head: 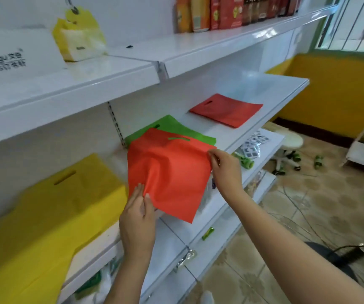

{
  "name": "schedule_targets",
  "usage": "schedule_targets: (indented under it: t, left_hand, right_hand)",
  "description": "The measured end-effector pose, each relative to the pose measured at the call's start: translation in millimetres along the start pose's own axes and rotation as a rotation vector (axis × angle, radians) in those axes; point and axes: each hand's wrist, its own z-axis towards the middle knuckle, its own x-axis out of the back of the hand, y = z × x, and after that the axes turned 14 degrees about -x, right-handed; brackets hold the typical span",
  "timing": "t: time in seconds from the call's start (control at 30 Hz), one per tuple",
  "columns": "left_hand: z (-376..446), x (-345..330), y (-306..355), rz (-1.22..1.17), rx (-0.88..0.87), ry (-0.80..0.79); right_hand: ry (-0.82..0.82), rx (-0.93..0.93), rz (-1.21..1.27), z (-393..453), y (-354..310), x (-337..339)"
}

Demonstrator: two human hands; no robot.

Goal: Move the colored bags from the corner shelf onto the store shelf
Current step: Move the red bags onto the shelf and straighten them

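White shelving fills the wall in front of me, with a tiled floor and a yellow wall off to the right. Farthest left on the store shelf (253, 137) lies a yellow bag (51, 205), flat, its handle slot toward the back wall. Next comes my left hand (138, 218), thumb and fingers closed in a pinch on the near left edge of the orange bag (168, 170), where the fabric bunches into a fold. That bag hangs between my two hands, tilted, its handle slot at the far top edge and its lower corner hanging past the shelf's front lip. Under its far edge lies a green bag (172, 128), already flat on the shelf, partly covered by the orange one. My right hand (225, 167) pinches the orange bag's right upper corner, fingers curled on the cloth. Further right, well apart, a red bag (226, 110) rests flat on the same shelf. What matters for setting this one down, as I judge it: the bag lies ahead of both hands, spanning from left to right between them, and the bare patch of shelf sits between the green bag and the red bag, nearer my right hand, so that hand would likely lead the bag forward and rightward.
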Motion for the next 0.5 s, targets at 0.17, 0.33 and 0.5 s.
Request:
schedule_targets:
  t: [0.17,0.33,0.5]
  left_hand:
    - [71,-105,13,-0.071,-0.048,-0.042]
    - [138,-192,36,-0.112,-0.064,-0.106]
    - [188,-255,51,-0.094,-0.074,-0.190]
  right_hand:
    - [0.048,-0.091,-0.079,92,60,14]
    - [0.070,-0.131,-0.095,188,89,33]
    - [0.105,-0.142,-0.106,266,122,43]
